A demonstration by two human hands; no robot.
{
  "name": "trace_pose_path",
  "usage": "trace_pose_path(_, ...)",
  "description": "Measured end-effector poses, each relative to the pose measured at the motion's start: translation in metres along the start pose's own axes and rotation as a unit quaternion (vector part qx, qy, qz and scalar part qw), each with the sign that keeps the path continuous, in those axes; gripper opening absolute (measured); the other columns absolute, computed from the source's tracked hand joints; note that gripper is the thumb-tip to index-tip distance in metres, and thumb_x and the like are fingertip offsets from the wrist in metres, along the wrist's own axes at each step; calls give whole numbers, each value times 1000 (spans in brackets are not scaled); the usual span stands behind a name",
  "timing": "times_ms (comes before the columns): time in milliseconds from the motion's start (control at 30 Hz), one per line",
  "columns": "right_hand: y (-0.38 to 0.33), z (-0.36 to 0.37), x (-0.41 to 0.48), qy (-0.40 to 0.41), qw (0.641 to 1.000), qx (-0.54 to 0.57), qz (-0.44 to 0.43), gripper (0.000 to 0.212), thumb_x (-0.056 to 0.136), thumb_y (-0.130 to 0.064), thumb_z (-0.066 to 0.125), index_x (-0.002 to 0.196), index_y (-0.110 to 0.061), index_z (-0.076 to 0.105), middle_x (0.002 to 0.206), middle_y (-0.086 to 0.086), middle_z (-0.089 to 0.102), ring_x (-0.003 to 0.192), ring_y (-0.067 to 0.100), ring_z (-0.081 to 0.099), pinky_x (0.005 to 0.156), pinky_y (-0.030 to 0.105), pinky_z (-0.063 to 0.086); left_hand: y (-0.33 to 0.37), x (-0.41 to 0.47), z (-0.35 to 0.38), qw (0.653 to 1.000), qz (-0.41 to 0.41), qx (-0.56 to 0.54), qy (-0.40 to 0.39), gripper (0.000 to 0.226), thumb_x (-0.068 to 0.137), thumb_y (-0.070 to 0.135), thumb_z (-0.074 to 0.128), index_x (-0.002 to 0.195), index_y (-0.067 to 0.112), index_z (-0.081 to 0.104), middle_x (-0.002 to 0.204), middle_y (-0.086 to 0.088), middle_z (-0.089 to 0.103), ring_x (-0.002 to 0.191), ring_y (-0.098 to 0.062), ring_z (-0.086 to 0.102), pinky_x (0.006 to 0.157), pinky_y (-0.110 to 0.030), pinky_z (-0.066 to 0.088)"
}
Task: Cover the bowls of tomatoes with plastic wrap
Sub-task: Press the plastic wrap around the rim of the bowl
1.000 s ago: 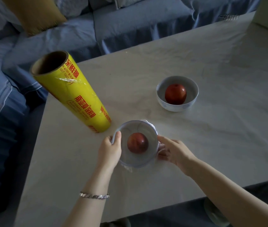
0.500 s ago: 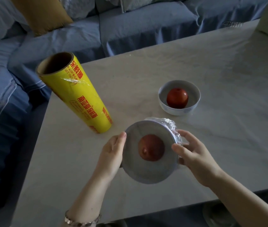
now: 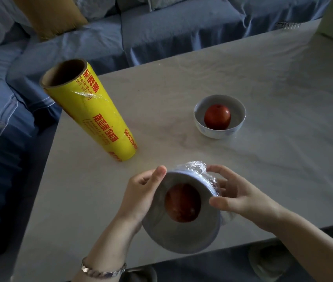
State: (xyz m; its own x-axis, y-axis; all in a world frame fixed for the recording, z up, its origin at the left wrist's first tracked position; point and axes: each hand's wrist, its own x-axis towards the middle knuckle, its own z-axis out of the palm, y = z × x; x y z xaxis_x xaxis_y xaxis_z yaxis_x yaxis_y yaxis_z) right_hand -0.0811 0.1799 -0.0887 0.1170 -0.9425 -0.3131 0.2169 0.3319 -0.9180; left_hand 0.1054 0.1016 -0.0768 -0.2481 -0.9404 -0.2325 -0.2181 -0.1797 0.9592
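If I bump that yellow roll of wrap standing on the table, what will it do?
The roll stands on end, tall and narrow, so it would probably tip easily. Being round, it would likely roll then, perhaps off the nearby table edge. Its glossy film may feel slippery.

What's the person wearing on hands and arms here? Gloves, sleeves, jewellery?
No gloves: the left hand and right hand are both bare, with no rings seen. No sleeves are in view, and both forearms are uncovered as far as the frame shows. The only item is a silver-coloured metal link bracelet on the left wrist. Nothing is seen on the right wrist.
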Motion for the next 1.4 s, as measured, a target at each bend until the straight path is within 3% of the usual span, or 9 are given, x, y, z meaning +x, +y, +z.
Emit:
trace_pose_path(100, -11, -2, 6, -10, 1000, 7, 16, 75, 46, -57, 79, 109, -21, 63, 102, 3, 72, 92, 14, 67, 78, 25, 54, -3, -6, -3, 999, 33, 18, -7, 39, 67, 60, 71, 64, 21, 70, 62, 11, 69, 61, 1, 60, 58, -10, 46)
trace_pose_path(167, -22, -1, 11, -21, 999, -25, 0, 59, 56, -64, 72, 94, -18, 71, 99, 6, 71, 91, 16, 66, 83, 25, 53, -4, -9, -5, 997, 54, 44, -13, 48, 51, 68, 70, 75, 27, 72, 78, 16, 74, 76, 1, 66, 66, -9, 48)
trace_pose_path(300, -39, 1, 16, -44, 994, -103, -17, 30, 67, -35, 68, 81, -9, 69, 87, 10, 68, 81, 15, 62, 77, 21, 51, -3, -18, -8, 995, 77, 55, -21, 70, 38, 86, 63, 78, 30, 72, 80, 17, 74, 78, 1, 68, 64, -8, 47)
trace_pose_path(433, -39, 6, 17, -9, 989, -142, -47, 22, 66, -35, 61, 68, -13, 64, 62, -4, 64, 59, 3, 57, 64, 14, 49, -3, -21, -11, 996, 74, 40, -18, 63, 38, 84, 65, 75, 34, 74, 82, 14, 75, 78, 0, 68, 66, -9, 48)
trace_pose_path(567, -39, 0, 14, -30, 984, -169, -48, 31, 71, -50, 62, 72, -20, 65, 62, -6, 64, 60, 1, 57, 64, 17, 49, -1, -23, -11, 996, 75, 48, -22, 67, 40, 85, 64, 78, 31, 73, 83, 14, 75, 80, -2, 68, 66, -9, 48)
trace_pose_path(700, -41, -5, 11, -74, 977, -200, 0, 17, 68, -41, 68, 65, -24, 67, 58, -9, 60, 58, 2, 52, 63, 16, 45, -2, -23, -11, 996, 78, 47, -22, 66, 40, 85, 64, 78, 32, 73, 83, 15, 74, 79, -1, 68, 66, -9, 48)
trace_pose_path(967, -44, 4, 10, 12, 998, -9, -68, 16, 76, -22, 61, 67, -9, 56, 55, 0, 59, 51, 10, 54, 54, 18, 47, 1, -24, -10, 991, 91, 78, -57, 40, 39, 69, 74, 72, 47, 73, 84, 29, 71, 83, 6, 66, 67, -5, 46)
trace_pose_path(1167, -30, 18, 28, 170, 976, -82, -109, 22, 84, -10, 62, 64, -14, 55, 41, -6, 42, 35, 5, 35, 37, 14, 30, 5, -26, -12, 985, 145, 56, -82, 46, 44, 79, 67, 82, 52, 71, 85, 26, 72, 83, 7, 66, 71, -6, 46)
trace_pose_path(1400, -17, 28, 35, 110, 982, -139, -62, 14, 82, -17, 66, 69, -11, 63, 60, 12, 48, 51, 12, 42, 51, 21, 35, 3, -29, -16, 980, 192, 29, -46, 49, 51, 77, 67, 89, 47, 72, 86, 24, 73, 81, 4, 68, 71, -10, 49)
